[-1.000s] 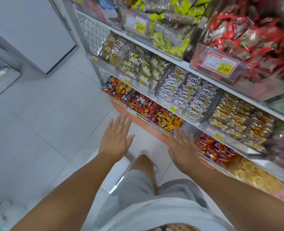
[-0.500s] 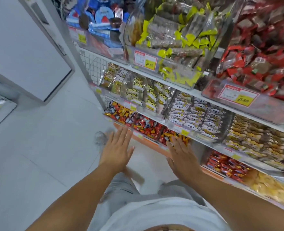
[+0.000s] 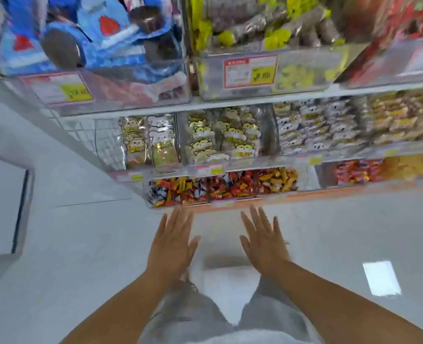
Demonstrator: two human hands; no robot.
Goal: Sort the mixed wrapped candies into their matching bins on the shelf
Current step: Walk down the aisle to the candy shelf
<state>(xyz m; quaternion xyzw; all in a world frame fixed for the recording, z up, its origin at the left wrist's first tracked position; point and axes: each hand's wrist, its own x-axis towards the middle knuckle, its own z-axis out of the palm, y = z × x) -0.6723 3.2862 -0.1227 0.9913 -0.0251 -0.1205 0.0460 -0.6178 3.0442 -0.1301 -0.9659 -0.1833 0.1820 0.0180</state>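
Note:
My left hand [image 3: 172,240] and my right hand [image 3: 263,240] are stretched out flat, fingers straight, holding nothing, just short of the lowest shelf. Straight ahead of them stand clear bins of small wrapped candies: a mixed orange, purple and white bin [image 3: 177,191] at the left, a red and orange bin [image 3: 231,186] in the middle and a yellow and gold bin [image 3: 277,180] to the right. A further red candy bin [image 3: 354,172] lies farther right. The picture is blurred by motion.
The middle shelf holds bins of animal-print snack packs [image 3: 220,137] and panda packs [image 3: 314,127]. The top shelf carries blue packs [image 3: 86,38], green-wrapped sweets [image 3: 262,28] and red sweets [image 3: 404,18] with price tags [image 3: 251,70]. Pale tiled floor [image 3: 69,244] spreads left; my legs are below.
The view has swung to face the shelf head-on and closer. Both hands stay flat and have come nearer to the lowest candy bins.

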